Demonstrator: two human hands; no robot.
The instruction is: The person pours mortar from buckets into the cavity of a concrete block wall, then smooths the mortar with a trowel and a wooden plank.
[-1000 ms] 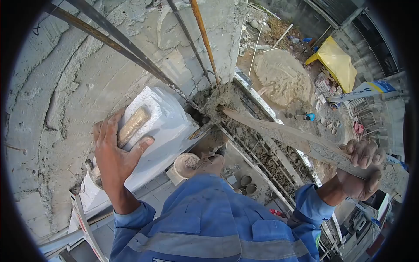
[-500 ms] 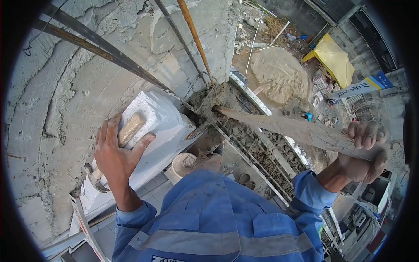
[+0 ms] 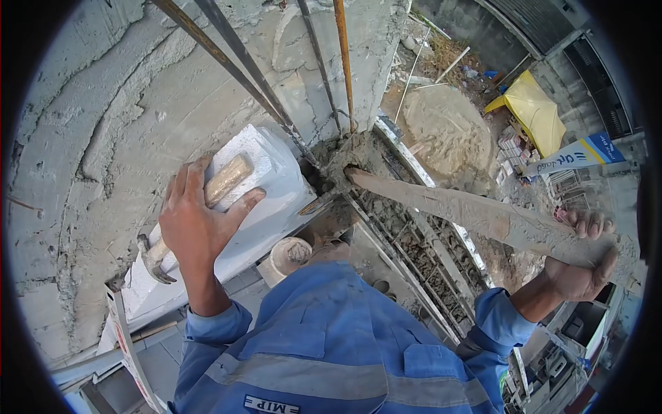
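My left hand (image 3: 200,221) rests with fingers spread on a white foam block (image 3: 265,152). Beneath that palm lies a hammer (image 3: 231,181), its wooden handle showing between thumb and fingers and its metal head to the lower left. My right hand (image 3: 583,259) is wrapped round the far end of a long wooden plank (image 3: 455,210) coated in mortar. The plank's other end sits in wet concrete (image 3: 358,152) at the corner, near the base of the steel bars (image 3: 345,69).
A rough concrete wall (image 3: 138,138) stands at the left. Formwork boards (image 3: 393,255) border a concrete-filled channel. A bucket (image 3: 289,255) sits beside the block. Far below are a sand pile (image 3: 448,131), a yellow canopy (image 3: 534,110) and a banner (image 3: 572,155).
The view has shifted, so the wall, bars and block appear further right. My left hand remains on the block over the hammer, and my right hand still holds the plank.
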